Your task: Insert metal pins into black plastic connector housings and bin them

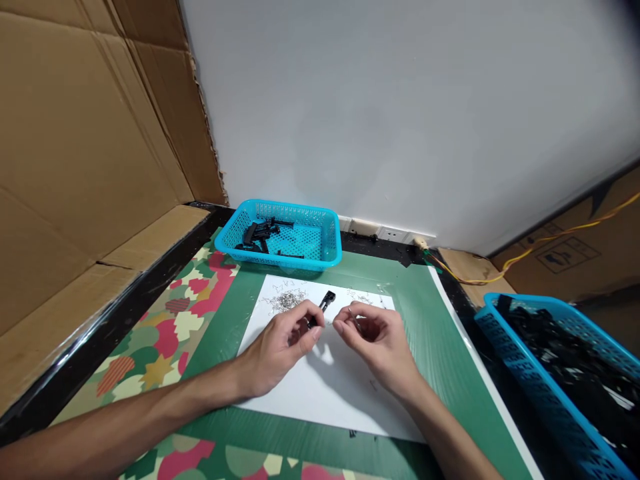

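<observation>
Over a white sheet of paper (pixel 330 393), my left hand (pixel 285 343) is closed on a slim black plastic part (pixel 327 300), whose wider end points up and away from me. My right hand (pixel 375 337) is just to its right, with thumb and fingertips pinched together. A thin metallic piece seems to show between those fingers, too small to name. The two hands are close but apart. Beyond my left hand lies a pile of small metal pieces (pixel 289 301). A smaller scatter of similar pieces (pixel 360 297) lies behind my right hand.
A blue basket (pixel 325 263) with several black parts stands at the back by the wall. Another blue basket (pixel 525 363), full of black parts, is at the right. Cardboard (pixel 90 120) borders the left side. A yellow cable (pixel 520 257) runs from the wall sockets.
</observation>
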`<state>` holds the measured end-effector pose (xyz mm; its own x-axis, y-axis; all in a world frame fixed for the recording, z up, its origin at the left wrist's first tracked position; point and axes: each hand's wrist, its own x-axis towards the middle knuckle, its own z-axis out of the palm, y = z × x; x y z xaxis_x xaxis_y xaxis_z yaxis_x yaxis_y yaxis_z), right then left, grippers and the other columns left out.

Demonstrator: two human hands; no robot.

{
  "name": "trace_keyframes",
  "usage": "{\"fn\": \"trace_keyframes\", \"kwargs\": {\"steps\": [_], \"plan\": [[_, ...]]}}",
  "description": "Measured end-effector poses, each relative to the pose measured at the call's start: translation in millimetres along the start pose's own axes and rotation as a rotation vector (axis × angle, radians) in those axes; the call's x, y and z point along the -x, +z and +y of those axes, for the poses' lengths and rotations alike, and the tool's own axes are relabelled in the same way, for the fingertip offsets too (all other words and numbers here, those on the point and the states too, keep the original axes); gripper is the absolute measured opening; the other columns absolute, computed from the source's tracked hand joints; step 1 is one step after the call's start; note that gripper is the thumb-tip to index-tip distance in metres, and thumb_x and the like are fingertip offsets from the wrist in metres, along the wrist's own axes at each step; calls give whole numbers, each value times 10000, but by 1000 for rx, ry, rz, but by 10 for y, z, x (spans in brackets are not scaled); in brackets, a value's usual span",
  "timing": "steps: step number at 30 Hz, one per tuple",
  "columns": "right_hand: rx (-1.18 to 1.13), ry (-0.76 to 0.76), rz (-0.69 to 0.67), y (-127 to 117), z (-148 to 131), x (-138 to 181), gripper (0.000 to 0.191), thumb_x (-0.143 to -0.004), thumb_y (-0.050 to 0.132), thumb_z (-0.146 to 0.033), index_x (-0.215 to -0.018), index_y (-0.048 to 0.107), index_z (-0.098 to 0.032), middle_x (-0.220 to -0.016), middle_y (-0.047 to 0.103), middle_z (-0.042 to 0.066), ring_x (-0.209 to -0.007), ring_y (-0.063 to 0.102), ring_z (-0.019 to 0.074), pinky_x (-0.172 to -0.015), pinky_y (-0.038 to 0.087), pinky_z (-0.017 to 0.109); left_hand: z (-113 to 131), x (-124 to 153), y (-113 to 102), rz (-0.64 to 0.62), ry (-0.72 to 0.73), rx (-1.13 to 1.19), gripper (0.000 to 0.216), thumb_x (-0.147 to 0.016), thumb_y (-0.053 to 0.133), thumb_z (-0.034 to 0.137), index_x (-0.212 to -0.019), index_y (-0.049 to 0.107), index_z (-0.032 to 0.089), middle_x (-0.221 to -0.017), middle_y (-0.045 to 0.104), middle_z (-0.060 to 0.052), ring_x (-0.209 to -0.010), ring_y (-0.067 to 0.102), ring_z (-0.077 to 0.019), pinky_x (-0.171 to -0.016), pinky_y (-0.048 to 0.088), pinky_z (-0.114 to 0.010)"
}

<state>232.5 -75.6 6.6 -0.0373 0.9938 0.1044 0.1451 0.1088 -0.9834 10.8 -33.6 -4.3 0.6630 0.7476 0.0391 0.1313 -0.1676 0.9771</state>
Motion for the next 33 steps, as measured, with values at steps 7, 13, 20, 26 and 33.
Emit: {"fn": "trace_keyframes", "kwargs": {"steps": [7, 13, 20, 26, 33], "plan": [[30, -48, 69, -90, -21, 1, 257, -960, 801, -407, -863, 773, -171, -686, 477, -22, -624, 364, 118, -557, 287, 281, -82, -5, -4, 43, -34, 139, 360, -1105, 575, 471, -1383, 571, 242, -1011, 606, -14, -890, 576, -158, -778, 446, -270], [15, -27, 48, -107, -6, -15, 257, -950, 815, -412, -876, 773, -169, -703, 487, -18, -636, 375, 119, -564, 294, 279, -122, -39, -2, 54, -52, 216, 377, -1083, 612, 501, -1289, 719, 204, -907, 641, -17, -627, 451, -101, -564, 349, -241], [-60, 18, 29, -84, -9, -13, 272, -916, 851, -424, -867, 757, -173, -697, 490, -27, -594, 351, 100, -518, 263, 261, -75, -62, -20, 109, 20, 192, 330, -1026, 718, 500, -1125, 721, 185, -984, 692, -42, -913, 654, -169, -774, 501, -248], [-56, 13, 17, -41, -19, 2, 299, -930, 832, -452, -867, 751, -172, -714, 522, -15, -606, 376, 109, -531, 294, 262, -97, -61, -10, 17, -134, 404, 446, -1043, 583, 669, -1141, 509, 240, -734, 715, 10, -420, 606, -120, -354, 355, -152], [29, -37, 39, -17, -5, 17, 279, -972, 786, -433, -878, 750, -173, -744, 575, 11, -623, 400, 125, -550, 314, 283, -80, -95, -10, -76, -169, 625, 507, -1028, 688, 553, -1373, 491, 238, -849, 711, -4, -438, 557, -78, -371, 374, -153]]}}
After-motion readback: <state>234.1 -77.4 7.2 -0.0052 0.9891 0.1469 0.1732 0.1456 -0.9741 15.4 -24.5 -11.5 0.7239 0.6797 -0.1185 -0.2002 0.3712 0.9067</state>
